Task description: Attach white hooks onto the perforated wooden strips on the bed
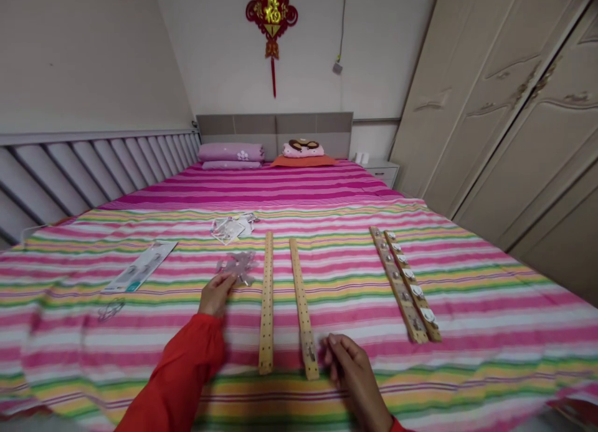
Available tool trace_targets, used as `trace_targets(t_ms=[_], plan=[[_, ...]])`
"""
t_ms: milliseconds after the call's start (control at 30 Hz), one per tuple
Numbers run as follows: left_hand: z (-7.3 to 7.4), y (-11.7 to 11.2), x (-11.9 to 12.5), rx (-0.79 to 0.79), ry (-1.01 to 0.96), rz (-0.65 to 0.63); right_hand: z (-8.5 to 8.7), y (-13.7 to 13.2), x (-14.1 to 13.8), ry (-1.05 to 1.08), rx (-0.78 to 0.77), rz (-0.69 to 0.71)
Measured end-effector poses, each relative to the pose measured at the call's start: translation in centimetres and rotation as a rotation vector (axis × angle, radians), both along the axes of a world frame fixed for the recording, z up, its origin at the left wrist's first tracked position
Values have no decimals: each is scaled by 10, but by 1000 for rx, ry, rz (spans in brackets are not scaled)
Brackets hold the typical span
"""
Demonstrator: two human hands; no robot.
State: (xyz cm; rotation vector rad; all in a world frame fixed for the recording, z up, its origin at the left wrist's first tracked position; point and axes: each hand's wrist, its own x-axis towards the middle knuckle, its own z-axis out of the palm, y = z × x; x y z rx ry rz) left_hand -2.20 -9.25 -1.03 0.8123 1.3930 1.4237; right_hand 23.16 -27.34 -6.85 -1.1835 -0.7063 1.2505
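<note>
Right hand (352, 363): just right of the started strip (299, 288), fingers curled, grip unclear.
Left hand (217, 295): left of that strip, fingers at the grey pile (240, 265), grip unclear.
Started strip: one fitting (309, 350); rest unfilled.
Bare strip (266, 301): left of it, seemingly unstarted.
Loaded strips (398, 285): right of it, seemingly complete.

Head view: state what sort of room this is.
Most likely a bedroom: a wide bed with striped multicoloured covers, a grey-brown panelled headboard and a tall beige wardrobe with moulded doors show it.
</note>
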Motion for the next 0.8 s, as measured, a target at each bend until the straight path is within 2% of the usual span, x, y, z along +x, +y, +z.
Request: trace_targets(t_ms=[133, 333, 467, 600, 700, 800], plan=[[-2, -12, 2, -152, -349, -31, 13, 4, -1, -24, 38, 13], [1, -19, 6, -290, -553, -91, 28, 7, -3, -76, 74, 29], [9, -25, 8, -202, -541, -121, 31, 7, -5, -74, 79, 44], [23, -40, 21, -147, -446, -111, 32, 10, -6, -58, 76, 53], [31, -60, 39, -171, -408, -203, 36, 14, -7, -41, 82, 55], [32, -80, 61, -194, -366, -315, 43, 18, -10, -19, 76, 71]])
